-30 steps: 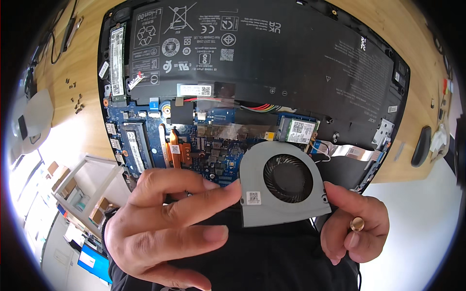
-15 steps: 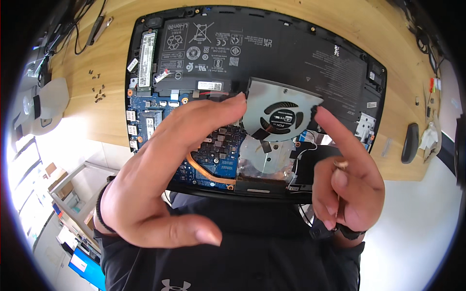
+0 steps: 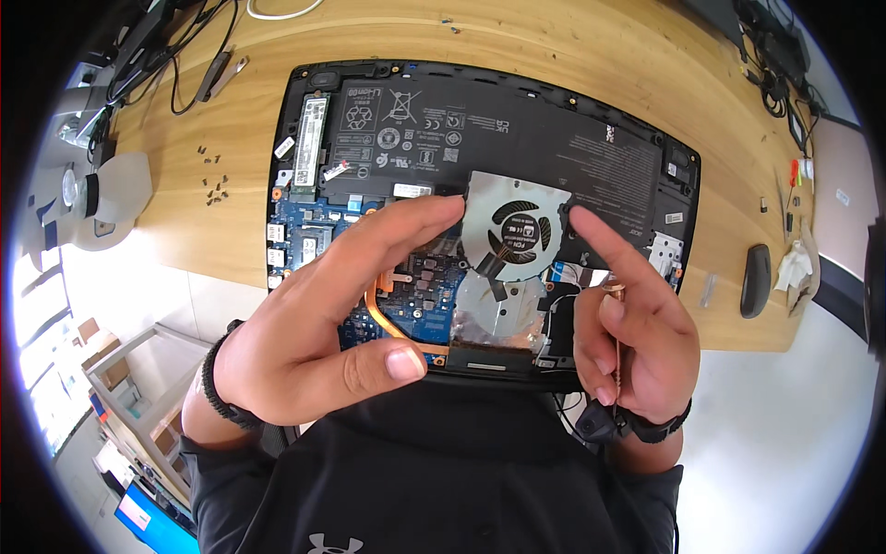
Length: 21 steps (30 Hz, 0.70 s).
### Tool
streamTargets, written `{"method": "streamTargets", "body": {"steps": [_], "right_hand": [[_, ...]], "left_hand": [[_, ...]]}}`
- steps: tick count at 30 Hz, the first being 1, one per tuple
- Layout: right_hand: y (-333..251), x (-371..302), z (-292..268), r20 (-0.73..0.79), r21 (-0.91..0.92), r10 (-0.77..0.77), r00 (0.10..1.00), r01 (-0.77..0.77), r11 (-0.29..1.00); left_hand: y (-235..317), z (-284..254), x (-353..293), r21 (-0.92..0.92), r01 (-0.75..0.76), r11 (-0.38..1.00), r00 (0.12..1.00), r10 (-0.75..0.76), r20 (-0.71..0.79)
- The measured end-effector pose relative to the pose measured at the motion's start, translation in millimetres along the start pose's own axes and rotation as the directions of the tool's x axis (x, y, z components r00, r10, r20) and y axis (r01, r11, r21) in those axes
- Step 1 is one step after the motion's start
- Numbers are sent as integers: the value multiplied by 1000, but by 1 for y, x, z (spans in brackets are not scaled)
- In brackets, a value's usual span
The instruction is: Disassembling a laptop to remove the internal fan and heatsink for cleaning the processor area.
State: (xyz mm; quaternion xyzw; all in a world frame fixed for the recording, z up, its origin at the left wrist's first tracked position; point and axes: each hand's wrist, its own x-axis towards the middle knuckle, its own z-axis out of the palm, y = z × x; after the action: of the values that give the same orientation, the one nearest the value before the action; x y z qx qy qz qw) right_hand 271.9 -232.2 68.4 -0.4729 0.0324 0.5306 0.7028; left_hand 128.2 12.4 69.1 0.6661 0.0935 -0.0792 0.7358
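An opened laptop (image 3: 554, 129) lies on the wooden table with its battery and blue circuit board (image 3: 429, 300) exposed. A silver cooling fan (image 3: 480, 198) with a black hub sits over its near middle, slightly turned, with black tape at its near edge. My left hand (image 3: 323, 314) has its fingers stretched out and its thumb apart, the fingertips at the fan's left edge. On the other side, my right hand (image 3: 646, 323) points its index finger at the fan's right corner. Its other fingers are curled around a thin, brassy, rod-like tool (image 3: 617, 355).
Several small screws (image 3: 214, 180) lie on the table left of the laptop. A dark computer mouse (image 3: 756, 282) rests at the right, near a crumpled white tissue (image 3: 795, 267). Black cables (image 3: 180, 78) run along the far left. A shelf (image 3: 138, 360) stands beyond the table's left edge.
The view has shifted, so the laptop appears smaller and lower. The fan looks less tilted and closer to the laptop. Both hands stay at its sides; the right still grips the tool.
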Motion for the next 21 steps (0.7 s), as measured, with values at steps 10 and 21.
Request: {"method": "streamTargets", "body": {"steps": [10,21], "right_hand": [[0,-30,-17,-127,-47,-274,953,270,962],[2,-49,43,61,-643,-843,535,667,376]], "left_hand": [[9,-32,-57,420,-92,903,947,209,-243],[-41,-48,-106,708,-60,704,831,428,-356]]}}
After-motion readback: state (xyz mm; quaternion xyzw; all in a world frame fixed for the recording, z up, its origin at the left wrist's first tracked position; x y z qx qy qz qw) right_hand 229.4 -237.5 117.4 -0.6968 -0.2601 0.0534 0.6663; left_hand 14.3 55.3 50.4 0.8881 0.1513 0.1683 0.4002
